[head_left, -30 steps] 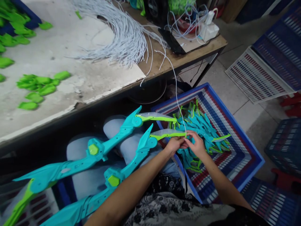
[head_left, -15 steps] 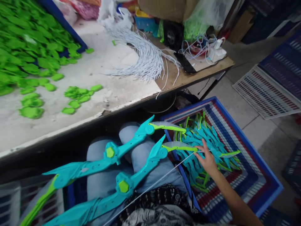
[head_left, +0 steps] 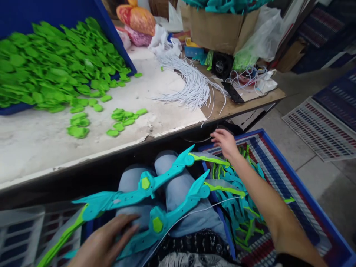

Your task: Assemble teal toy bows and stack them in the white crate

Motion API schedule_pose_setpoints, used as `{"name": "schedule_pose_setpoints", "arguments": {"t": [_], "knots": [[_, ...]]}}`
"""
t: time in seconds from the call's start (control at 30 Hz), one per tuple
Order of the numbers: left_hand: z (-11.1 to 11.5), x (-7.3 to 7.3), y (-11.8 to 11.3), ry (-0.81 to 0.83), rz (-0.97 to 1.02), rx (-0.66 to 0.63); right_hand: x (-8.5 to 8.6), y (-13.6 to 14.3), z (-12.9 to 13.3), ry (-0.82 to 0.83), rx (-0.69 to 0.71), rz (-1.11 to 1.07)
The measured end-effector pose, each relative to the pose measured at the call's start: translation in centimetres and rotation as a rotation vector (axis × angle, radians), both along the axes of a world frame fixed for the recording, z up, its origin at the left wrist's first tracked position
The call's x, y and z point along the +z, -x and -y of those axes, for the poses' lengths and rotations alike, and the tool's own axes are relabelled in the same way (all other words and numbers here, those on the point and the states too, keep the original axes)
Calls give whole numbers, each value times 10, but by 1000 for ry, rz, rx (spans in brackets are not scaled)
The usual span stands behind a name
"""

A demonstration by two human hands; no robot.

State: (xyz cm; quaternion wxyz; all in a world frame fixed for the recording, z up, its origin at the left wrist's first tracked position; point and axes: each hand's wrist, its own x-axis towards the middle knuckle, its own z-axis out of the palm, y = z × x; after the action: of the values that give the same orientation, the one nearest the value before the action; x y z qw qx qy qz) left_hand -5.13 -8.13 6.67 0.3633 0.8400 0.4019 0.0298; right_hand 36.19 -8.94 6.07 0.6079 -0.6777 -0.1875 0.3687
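Two teal toy bows with lime-green tips lie across my lap. The far bow (head_left: 164, 171) is in full view; the near bow (head_left: 178, 211) is partly covered by my left hand (head_left: 107, 239). That hand is slightly blurred over the near bow's left limb, its fingers stretched out and apart; whether it touches the bow I cannot tell. A white string (head_left: 194, 211) runs slack from the near bow's right tip toward my waist. My right hand (head_left: 226, 142) is open and empty, raised past the far bow's right tip, near the table edge, below a bundle of white strings (head_left: 191, 83).
Left on the worktable (head_left: 111, 152), a blue crate (head_left: 111, 33) spills green plastic pieces (head_left: 69, 63). A cardboard box (head_left: 214, 31), a small fan (head_left: 221, 66) and a phone (head_left: 233, 92) are farther back. To my right, a blue-rimmed basket (head_left: 294, 178) contains several bows.
My right hand has left the near bow's tip and string and moved up toward the table edge. The string has gone from taut to slack. My left hand has come into view.
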Motion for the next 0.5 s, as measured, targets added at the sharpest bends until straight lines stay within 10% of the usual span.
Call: {"name": "schedule_pose_setpoints", "arguments": {"t": [0.23,0.5], "knots": [[4,-33,-156,373,251,-147,-9,26,-81,-90,-224,-275],[-1,-47,-167,782,234,-177,-15,-14,35,-22,152,-150]]}}
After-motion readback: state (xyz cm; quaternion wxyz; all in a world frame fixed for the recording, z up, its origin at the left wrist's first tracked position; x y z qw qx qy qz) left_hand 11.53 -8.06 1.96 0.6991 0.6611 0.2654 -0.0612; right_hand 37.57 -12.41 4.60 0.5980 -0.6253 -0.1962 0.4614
